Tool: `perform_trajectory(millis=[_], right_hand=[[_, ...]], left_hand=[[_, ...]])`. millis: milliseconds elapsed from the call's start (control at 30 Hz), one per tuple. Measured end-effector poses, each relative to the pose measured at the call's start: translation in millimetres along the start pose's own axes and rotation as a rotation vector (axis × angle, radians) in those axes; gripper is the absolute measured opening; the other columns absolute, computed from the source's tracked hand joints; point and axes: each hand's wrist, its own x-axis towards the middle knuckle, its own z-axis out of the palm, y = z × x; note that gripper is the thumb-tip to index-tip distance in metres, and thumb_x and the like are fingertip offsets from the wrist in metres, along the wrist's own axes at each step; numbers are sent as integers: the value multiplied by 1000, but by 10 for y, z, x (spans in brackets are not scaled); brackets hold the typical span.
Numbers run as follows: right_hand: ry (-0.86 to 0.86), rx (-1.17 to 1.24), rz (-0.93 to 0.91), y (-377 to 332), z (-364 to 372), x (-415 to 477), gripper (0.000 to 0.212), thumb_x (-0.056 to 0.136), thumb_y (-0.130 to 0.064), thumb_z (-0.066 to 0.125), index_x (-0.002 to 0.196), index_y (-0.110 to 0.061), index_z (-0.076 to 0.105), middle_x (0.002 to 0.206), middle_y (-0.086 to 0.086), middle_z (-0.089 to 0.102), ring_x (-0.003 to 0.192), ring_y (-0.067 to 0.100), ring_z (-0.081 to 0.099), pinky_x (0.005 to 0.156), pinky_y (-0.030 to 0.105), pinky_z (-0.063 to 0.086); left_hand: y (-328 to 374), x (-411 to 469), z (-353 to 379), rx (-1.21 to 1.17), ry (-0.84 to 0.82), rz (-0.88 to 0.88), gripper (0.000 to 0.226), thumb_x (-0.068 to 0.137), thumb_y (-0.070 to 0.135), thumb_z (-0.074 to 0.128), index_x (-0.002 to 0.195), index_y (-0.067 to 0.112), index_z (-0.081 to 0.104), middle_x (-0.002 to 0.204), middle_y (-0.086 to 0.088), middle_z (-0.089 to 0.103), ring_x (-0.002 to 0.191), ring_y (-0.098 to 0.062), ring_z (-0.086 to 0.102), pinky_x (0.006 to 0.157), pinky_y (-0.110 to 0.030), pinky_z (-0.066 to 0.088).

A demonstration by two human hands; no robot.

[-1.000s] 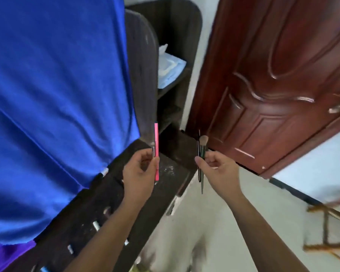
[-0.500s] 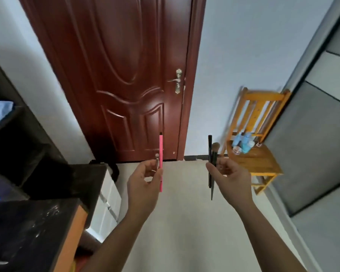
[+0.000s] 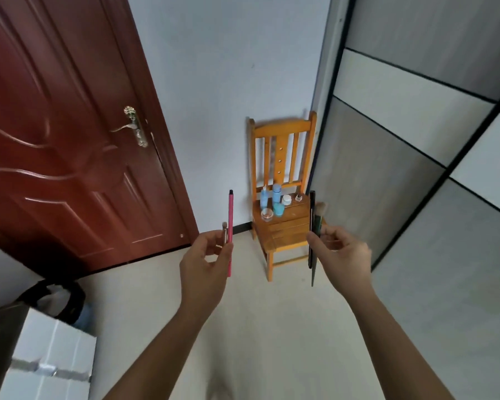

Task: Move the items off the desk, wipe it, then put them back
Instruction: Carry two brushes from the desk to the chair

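In the head camera, the only view I have, both hands are raised in front of me above a pale floor (image 3: 272,327).

The left hand (image 3: 205,261) pinches a pink pen (image 3: 230,226) between thumb and fingers and holds it upright, its dark tip on top. A second, short metallic item (image 3: 225,232) stands in the same pinch just beside the pen. It is too small for me to say what it is.

The right hand (image 3: 341,255) has its fingers curled around two things, both upright and touching each other: a black pen (image 3: 311,215) and a makeup brush (image 3: 318,219) with its pale bristles up.

Beyond the hands a small wooden chair (image 3: 283,129) stands against the wall. On its seat I see two blue bottles (image 3: 276,192), a blue cup (image 3: 279,209), a clear jar (image 3: 267,214), a white jar (image 3: 286,200) and one more small jar (image 3: 298,197), all close together at the back of the seat.

To the left is a dark red door (image 3: 70,140) with a metal handle (image 3: 133,127). To the right are grey and white wardrobe panels (image 3: 416,140). In the lower left corner there is a white drawer unit (image 3: 49,356), blurred, and a black bag (image 3: 58,295) on the floor behind it.
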Motion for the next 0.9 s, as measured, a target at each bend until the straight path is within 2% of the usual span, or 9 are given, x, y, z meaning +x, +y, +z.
perform_trajectory(millis=[100,167,267,400,567,733,900], right_hand=[[8,-9,17,147,68,410,11,81,-40,80,81,-46,70,71,-18,70,69,2,66,65,23,52],[13,-31,23,229,144,714,9,81,-39,80,77,-37,72,72,-18,71,69,3,67,66,23,54],[-12,-74,35,218,283,1243,10,83,-39,78,78,-35,70,72,-20,70,68,0,66,62,20,52],[13,-102,40,143,376,1988,11,84,-37,78,77,-36,69,72,-26,69,68,-5,64,56,10,46],[31,-83,46,219,394,2744,13,85,-35,77,77,-37,67,71,-31,67,68,-11,63,53,3,44],[33,-87,59,515,343,3530,13,85,-37,77,79,-39,66,70,-34,64,70,-13,62,52,1,42],[-29,-104,80,921,285,4485,10,86,-49,72,87,-40,69,75,-26,68,72,-5,65,53,6,44]], left_hand=[[-55,419,277,-6,-4,-1,15,90,15,69,96,28,66,85,5,68,82,-20,66,53,-34,57],[-91,741,483,-27,-15,-24,13,91,15,68,97,26,66,86,3,69,83,-23,67,58,-40,59],[-90,1265,805,-51,-34,-67,12,92,15,67,103,18,66,91,-1,69,85,-27,67,65,-49,60],[34,1961,1199,-52,-74,-61,13,92,17,66,104,16,66,91,5,66,86,-21,66,62,-44,61],[163,2616,1739,5,-86,-52,14,90,22,68,104,23,64,94,12,65,91,-11,62,69,-28,59],[144,3055,2398,48,-100,-75,15,91,21,67,104,25,62,95,15,64,91,-8,61,76,-31,59],[111,3434,3103,107,-2,-94,14,91,21,67,104,24,62,96,11,66,92,-7,61,77,-26,53]])
